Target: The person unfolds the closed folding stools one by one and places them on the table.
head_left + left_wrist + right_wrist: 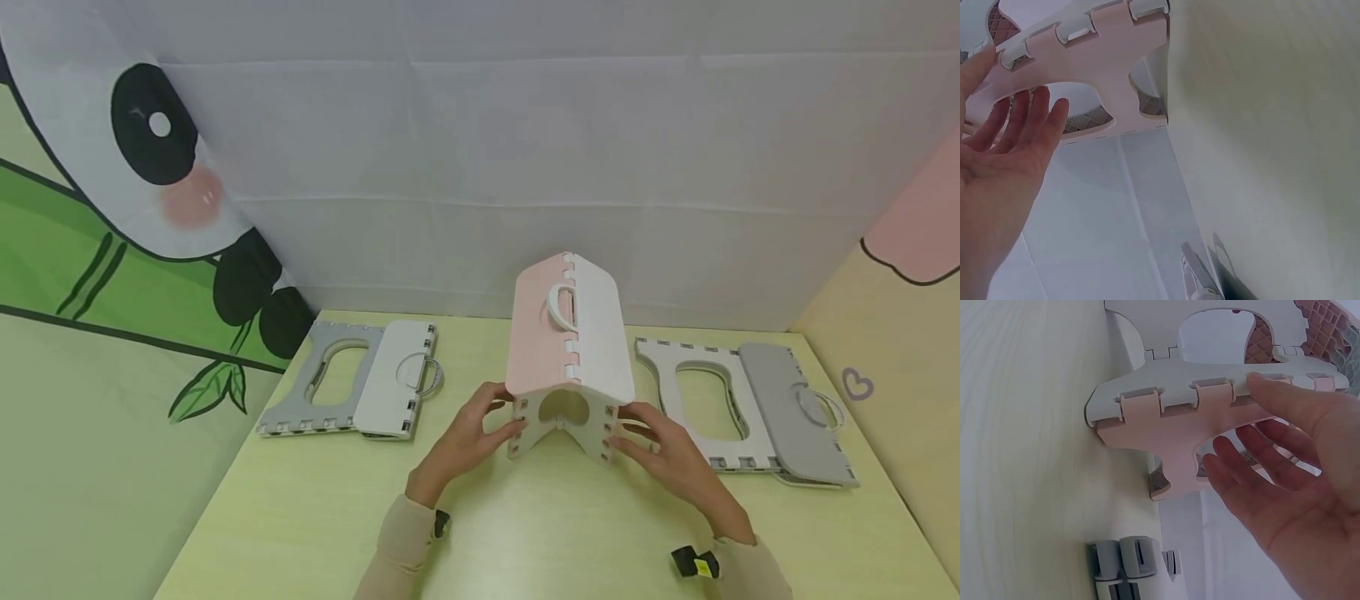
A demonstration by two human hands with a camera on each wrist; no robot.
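Note:
A pink and white folding step stool [592, 325] stands partly unfolded, its top creased like a roof and its front leg panel bent inward along the middle. My left hand [468, 433] grips its left side. In the left wrist view, the left thumb [979, 70] lies on the hinged edge and the fingers reach to the pink side panel's opening. On the opposite side my right hand [663, 450] holds the stool. Its thumb [1279, 394] presses the hinged edge in the right wrist view, with the fingers by the cutout. A white carry handle [557, 307] sits on top.
A grey and white folded stool [397, 379] lies flat to the left. Another folded stool [795, 408], white and grey, lies on the right. The pale table [555, 542] meets a white cloth backdrop [450, 167] behind, with printed side panels.

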